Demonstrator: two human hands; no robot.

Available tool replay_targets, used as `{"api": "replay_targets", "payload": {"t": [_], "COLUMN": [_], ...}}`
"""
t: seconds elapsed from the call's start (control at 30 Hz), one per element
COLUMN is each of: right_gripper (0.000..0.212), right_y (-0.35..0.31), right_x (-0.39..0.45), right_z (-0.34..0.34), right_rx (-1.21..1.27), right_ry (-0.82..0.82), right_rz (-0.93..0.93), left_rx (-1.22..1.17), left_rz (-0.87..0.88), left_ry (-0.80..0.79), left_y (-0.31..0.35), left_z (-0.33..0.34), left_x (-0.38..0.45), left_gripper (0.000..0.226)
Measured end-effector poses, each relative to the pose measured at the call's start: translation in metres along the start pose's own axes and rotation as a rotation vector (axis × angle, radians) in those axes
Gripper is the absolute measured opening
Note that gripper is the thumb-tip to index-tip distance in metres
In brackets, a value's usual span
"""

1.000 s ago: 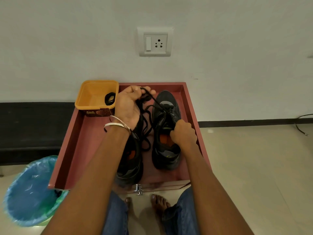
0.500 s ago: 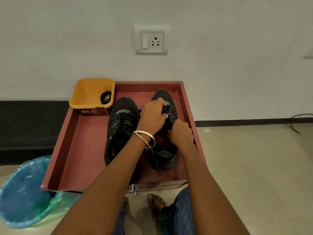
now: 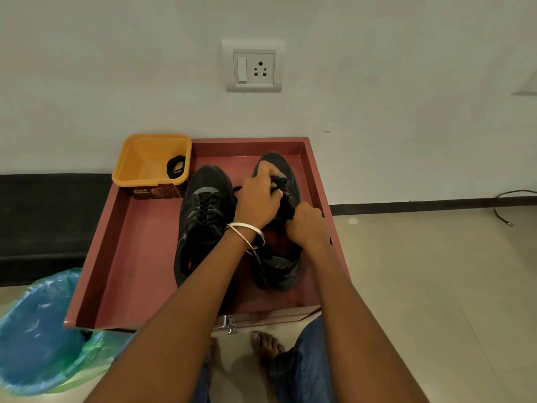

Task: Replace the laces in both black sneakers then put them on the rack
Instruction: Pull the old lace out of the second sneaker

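Head view: both hands apparently pinch laces on right sneaker near tray's right wall

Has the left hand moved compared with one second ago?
Yes. The left hand came down from beside the yellow tub and went right, onto the right sneaker, where it grips the lace.

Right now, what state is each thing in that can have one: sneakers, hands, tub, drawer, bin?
Left sneaker: laced, lying in the drawer.
Right sneaker: being laced, both hands on it.
Left hand: fingers pinch the black lace near the toe.
Right hand: curled on the sneaker's upper; what it holds is hidden.
Yellow tub: open, black coil inside.
Drawer: pulled open.
Bin: lined with a blue bag, open.
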State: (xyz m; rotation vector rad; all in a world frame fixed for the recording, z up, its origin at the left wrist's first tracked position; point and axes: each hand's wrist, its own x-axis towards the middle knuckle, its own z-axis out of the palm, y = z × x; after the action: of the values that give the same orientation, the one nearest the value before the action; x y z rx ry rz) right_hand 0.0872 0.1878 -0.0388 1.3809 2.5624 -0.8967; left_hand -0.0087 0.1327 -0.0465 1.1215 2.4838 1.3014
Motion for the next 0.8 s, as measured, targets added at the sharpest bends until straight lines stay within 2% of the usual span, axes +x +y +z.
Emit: {"api": "replay_targets", "payload": {"t": [0.1, 0.17, 0.37, 0.43, 0.53, 0.63, 0.7, 0.8], "right_gripper": [0.025, 0.024, 0.022, 0.025, 0.026, 0.024, 0.024, 0.027], "right_y": [-0.001, -0.001, -0.003, -0.003, -0.004, -0.004, -0.004, -0.004], "right_x": [-0.002, -0.003, -0.004, -0.005, -0.006, -0.005, -0.004, -0.003], "right_z": [-0.002, -0.002, 0.0, -0.001, -0.001, 0.001, 0.002, 0.001], "right_rx": [-0.007, -0.015, -0.036, -0.033, -0.059, -0.081, -0.101, -0.125], "right_ry": [-0.006, -0.003, 0.013, 0.013, 0.011, 0.018, 0.019, 0.018], "right_rz": [-0.001, -0.004, -0.015, 0.01, 0.002, -0.009, -0.001, 0.0], "left_rx": [-0.463, -0.658, -0.773, -0.815, -0.726, -0.541, -0.259, 0.07], "left_rz": [-0.447, -0.652, -0.801, -0.854, -0.826, -0.697, -0.572, -0.428], "left_ry": [-0.024, -0.012, 0.047, 0.074, 0.129, 0.288, 0.319, 0.225], "left_y": [-0.009, -0.014, -0.005, -0.01, -0.016, -0.014, -0.015, -0.005], "left_z": [0.004, 0.009, 0.0, -0.012, -0.03, -0.033, -0.035, -0.037], "left_x": [0.005, 0.009, 0.009, 0.017, 0.023, 0.017, 0.011, 0.006], "left_gripper": [0.031, 0.034, 0.016, 0.03, 0.033, 0.007, 0.017, 0.036]}}
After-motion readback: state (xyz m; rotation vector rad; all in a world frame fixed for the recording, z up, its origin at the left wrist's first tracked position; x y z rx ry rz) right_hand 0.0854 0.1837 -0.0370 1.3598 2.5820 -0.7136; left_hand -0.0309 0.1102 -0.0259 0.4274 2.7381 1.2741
